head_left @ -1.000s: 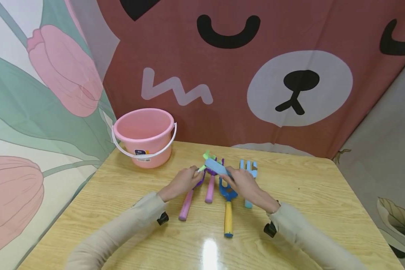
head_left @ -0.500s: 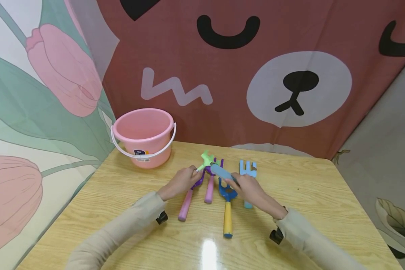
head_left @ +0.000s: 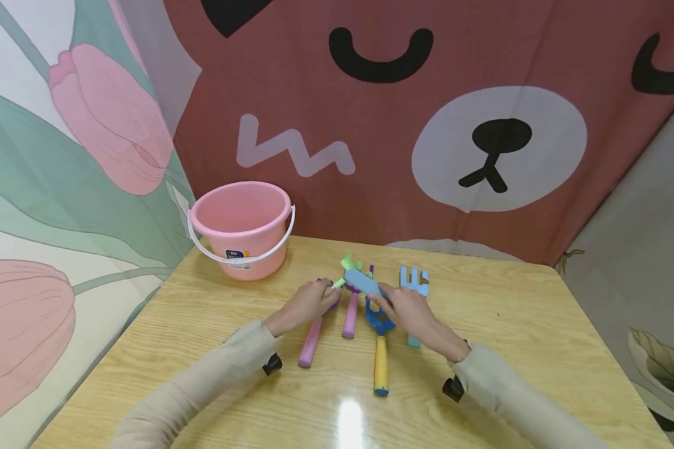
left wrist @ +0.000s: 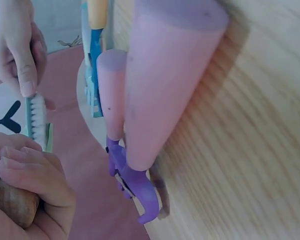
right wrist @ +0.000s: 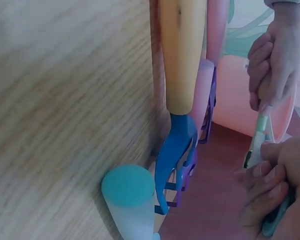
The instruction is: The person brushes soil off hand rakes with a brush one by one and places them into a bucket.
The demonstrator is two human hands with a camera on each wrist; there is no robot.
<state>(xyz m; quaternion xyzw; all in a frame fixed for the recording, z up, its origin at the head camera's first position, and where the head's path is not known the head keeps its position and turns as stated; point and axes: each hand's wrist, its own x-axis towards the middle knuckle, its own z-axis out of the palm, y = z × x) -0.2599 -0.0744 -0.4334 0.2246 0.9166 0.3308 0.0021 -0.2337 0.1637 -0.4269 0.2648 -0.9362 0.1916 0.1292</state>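
My left hand (head_left: 306, 304) grips the wooden handle (left wrist: 15, 202) of a small light-green garden tool (head_left: 348, 262), whose head points away over the table. My right hand (head_left: 412, 313) holds a light-blue scrub brush (head_left: 362, 280) by its handle. White bristles (left wrist: 38, 120) face the green tool, and the brush overlaps its head in the head view; exact contact is hidden. Beneath the hands lie a pink-handled purple tool (head_left: 311, 342), a pink-handled purple rake (head_left: 350, 317) and a yellow-handled blue garden tool (head_left: 380, 365).
A pink bucket (head_left: 247, 246) with a white handle stands at the table's back left. The light-blue fork (head_left: 413, 282) lies right of the other tools. A printed curtain (head_left: 371, 156) hangs behind the wooden table (head_left: 511, 349).
The brush slid right and down off the green tool's head, then came back up and left over it. The left hand and green tool shifted only slightly; the tools on the table stayed put.
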